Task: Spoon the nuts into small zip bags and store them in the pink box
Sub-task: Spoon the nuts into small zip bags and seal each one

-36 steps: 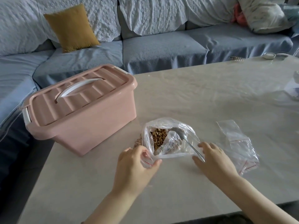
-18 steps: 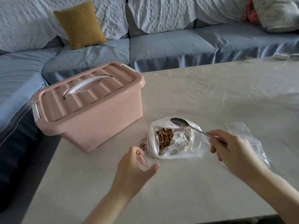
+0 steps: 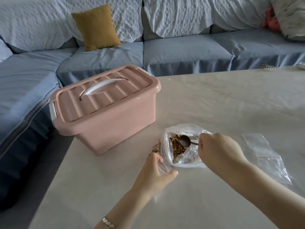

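Note:
A clear plastic bag of nuts (image 3: 177, 147) lies open on the table, its mouth turned toward me. My right hand (image 3: 217, 148) grips a metal spoon (image 3: 185, 140) whose bowl dips into the nuts. My left hand (image 3: 156, 172) pinches a small zip bag (image 3: 162, 167) with a red line, held just left of the nut bag's mouth. The pink box (image 3: 105, 111) stands shut to the left, its white handle folded flat on the lid. A pile of empty small zip bags (image 3: 265, 156) lies flat to the right of my right hand.
The pale table (image 3: 231, 100) stretches back and right. A blue sofa (image 3: 181, 52) with a mustard cushion (image 3: 96, 27) runs behind and along the left edge. Small objects sit at the table's far right corner.
My right hand picked the spoon up off the nut bag, lifted it, then lowered its bowl into the nuts. My left hand stayed on the small zip bag.

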Available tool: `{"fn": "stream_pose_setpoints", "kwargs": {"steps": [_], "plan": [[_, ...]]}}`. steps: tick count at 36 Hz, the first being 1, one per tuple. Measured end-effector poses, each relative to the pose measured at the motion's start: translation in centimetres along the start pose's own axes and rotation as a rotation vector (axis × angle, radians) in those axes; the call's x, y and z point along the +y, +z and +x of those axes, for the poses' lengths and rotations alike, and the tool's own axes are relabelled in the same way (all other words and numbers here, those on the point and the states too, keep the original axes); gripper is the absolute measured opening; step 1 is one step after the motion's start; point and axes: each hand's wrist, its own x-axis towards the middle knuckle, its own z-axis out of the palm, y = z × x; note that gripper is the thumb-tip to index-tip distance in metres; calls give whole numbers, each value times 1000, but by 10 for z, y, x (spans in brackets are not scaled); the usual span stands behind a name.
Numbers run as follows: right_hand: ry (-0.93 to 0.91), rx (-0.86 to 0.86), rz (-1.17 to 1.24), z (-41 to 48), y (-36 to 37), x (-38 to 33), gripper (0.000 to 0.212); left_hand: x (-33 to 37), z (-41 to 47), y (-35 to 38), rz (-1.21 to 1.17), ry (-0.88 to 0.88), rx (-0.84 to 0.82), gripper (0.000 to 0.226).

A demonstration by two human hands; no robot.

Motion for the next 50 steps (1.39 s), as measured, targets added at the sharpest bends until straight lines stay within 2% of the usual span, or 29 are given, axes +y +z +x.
{"fn": "stream_pose_setpoints", "kwargs": {"steps": [5,10,14,17,20,25,29,35,41,50], "plan": [[13,-22,259,21,27,3,18,4,5,1,-3,20,-29,36],[7,-63,416,24,40,9,21,7,6,-5,-28,44,-40,35],[109,-189,686,22,45,16,26,6,4,-7,-60,49,-61,34],[237,-193,946,19,49,22,26,3,3,-11,-36,34,-74,38],[360,-160,1232,12,52,31,22,-2,1,-15,2,90,22,39],[480,-103,1474,2,57,45,23,5,-5,-28,-44,223,273,33],[506,-59,1569,-3,52,55,25,26,-5,-39,-74,280,349,30],[457,26,1673,-2,26,69,25,67,11,-37,-51,378,333,36],[377,121,1638,3,-6,79,27,67,46,-9,45,197,129,43],[329,82,1522,13,-30,77,29,50,54,9,94,228,152,47]]}}
